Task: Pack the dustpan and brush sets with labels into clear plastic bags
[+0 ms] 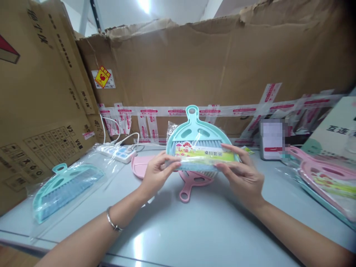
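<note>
A teal dustpan and brush set [194, 130] in clear plastic is held up at mid-view, its looped handle pointing upward. Across its lower part lies a printed card label [204, 152] with mushrooms on it. My left hand [159, 168] pinches the lower left edge between thumb and fingers. On the other side, my right hand [244, 174] grips the lower right corner, thumb below and index finger along the label. Behind and below the set, a pink brush [191, 185] and a pink dustpan [140, 167] rest on the table, both partly hidden.
On the left lies another bagged teal dustpan set [66, 189], near a white power strip [118, 152] with cables. Stacked pink and teal sets [328, 178] lie at right. A phone [271, 139] stands before the large cardboard box [178, 70]. A tall carton [39, 92] borders the left.
</note>
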{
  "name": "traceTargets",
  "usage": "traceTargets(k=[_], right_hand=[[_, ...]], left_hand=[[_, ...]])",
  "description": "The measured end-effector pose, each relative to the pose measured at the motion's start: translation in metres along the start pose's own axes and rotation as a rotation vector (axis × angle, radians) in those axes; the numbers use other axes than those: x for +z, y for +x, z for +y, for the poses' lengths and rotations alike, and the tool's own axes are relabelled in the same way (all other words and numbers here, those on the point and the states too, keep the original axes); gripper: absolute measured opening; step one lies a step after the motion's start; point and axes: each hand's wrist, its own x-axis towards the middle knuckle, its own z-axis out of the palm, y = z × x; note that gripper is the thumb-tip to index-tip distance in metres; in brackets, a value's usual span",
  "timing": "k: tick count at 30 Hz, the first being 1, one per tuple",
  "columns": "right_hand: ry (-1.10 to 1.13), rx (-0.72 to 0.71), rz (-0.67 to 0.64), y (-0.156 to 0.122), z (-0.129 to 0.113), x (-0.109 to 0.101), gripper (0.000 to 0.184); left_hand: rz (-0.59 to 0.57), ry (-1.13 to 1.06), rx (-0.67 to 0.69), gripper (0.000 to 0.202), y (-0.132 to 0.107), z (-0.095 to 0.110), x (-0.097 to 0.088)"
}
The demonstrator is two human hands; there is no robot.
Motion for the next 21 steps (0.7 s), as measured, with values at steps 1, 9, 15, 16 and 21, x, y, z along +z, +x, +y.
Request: traceTargets(k=[1,9,15,16,21], right_hand=[[-0.008,-0.036,0.012,-0.001,-0.001,0.000,0.013],[-0.014,-0.094,0.054,-0.003,-0.007,0.002,0.024],[0.052,-0.005,-0.007,-0.001,-0.007,0.000,0.011],[0.078,-0.012,-0.005,-0.001,-0.008,0.001,0.011],[0.145,0.015,0.058,-0.001,-0.014,0.007,0.016]], left_hand=[[0.016,-0.012,0.009,0.015,0.000,0.001,0.001],[0.062,-0.038,0.080,0.018,0.001,0.005,-0.002],[0.081,-0.055,-0.052,0.014,0.001,0.006,-0.003],[0.096,-0.062,-0.061,0.015,0.001,0.006,-0.003],[0.101,-0.034,-0.050,0.020,0.000,0.004,-0.003]])
